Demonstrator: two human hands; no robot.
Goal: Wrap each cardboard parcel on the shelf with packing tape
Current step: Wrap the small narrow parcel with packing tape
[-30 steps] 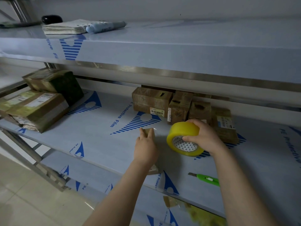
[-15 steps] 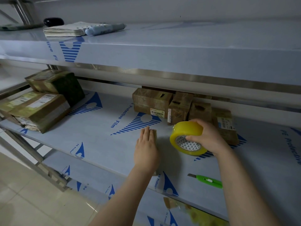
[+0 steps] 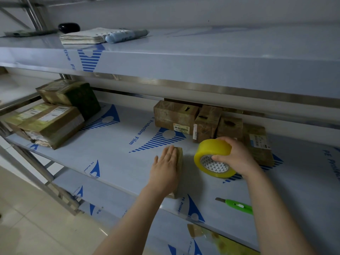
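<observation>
We pin the small parcel [image 3: 180, 161] flat on the shelf [image 3: 117, 153] w/ the left grip [image 3: 165, 169], near the front edge, so it can't slide while tape goes on. The left grip is spread: fingers straight & side by side, palm pressing down on the parcel's top, nothing pinched. The right grip [image 3: 237, 160] holds the tape roll [image 3: 214, 157] just right of the parcel, up on edge w/ the core facing us, which we judge lets the strip feed toward the box. Its fingers curl over the roll's far side & the thumb hooks the core. A free tape end betw. roll & parcel is too dim to make out. The green cutter [image 3: 239, 206] lies near right, handy for the cut. More parcels wait: a row [image 3: 174, 116] at the far side, a stack [image 3: 49, 124] far left.
</observation>
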